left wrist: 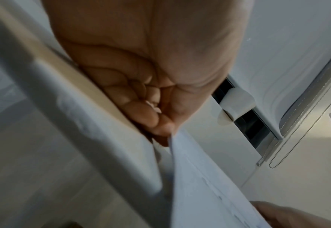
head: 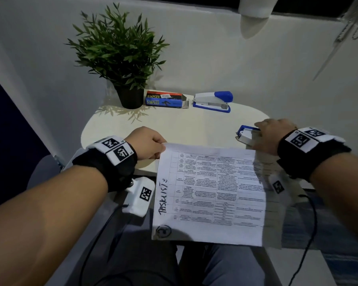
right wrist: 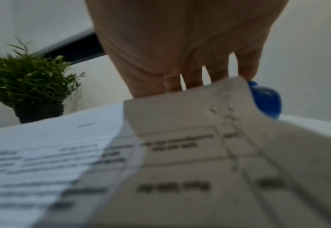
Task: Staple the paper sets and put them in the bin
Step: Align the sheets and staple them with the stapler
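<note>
A set of printed sheets (head: 211,193), the top one marked "TASKLIST 3", hangs over the near edge of the small round white table (head: 174,124). My left hand (head: 151,146) pinches its far left corner; in the left wrist view the left hand (left wrist: 160,121) has curled fingers on the paper (left wrist: 209,185). My right hand (head: 267,135) grips a blue and white stapler (head: 246,135) at the set's far right corner. In the right wrist view the stapler's blue end (right wrist: 266,100) shows behind the paper's corner (right wrist: 190,115). No bin is in view.
At the back of the table stand a potted green plant (head: 120,56), a box of staples (head: 165,99) and a second blue and white stapler (head: 213,101). A white wall rises behind them. My legs are below the paper, with black cables hanging from both wrists.
</note>
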